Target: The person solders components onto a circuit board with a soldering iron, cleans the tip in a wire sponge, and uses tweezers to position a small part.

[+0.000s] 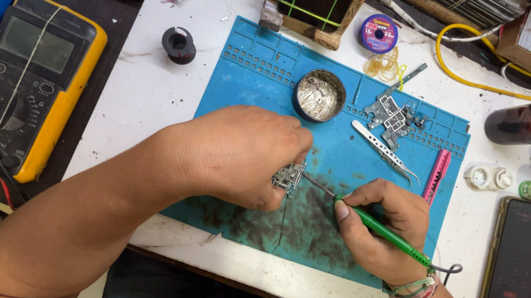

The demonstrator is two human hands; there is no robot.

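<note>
My left hand (pixel 242 156) rests on the blue work mat (pixel 271 74) and pinches a small circuit board (pixel 289 177) between its fingers. In my right hand (pixel 379 227) is a green-handled soldering iron (pixel 385 231), held like a pen. Its thin metal tip points left and touches the board's right edge. Both hands sit near the mat's front, where the mat is stained dark.
On the mat lie a round metal tin (pixel 319 95), another circuit board (pixel 391 117), tweezers (pixel 385 152) and a pink tool (pixel 437 175). A yellow multimeter (pixel 26 85) is at left. A phone (pixel 516 255), bottles and cables crowd the right side.
</note>
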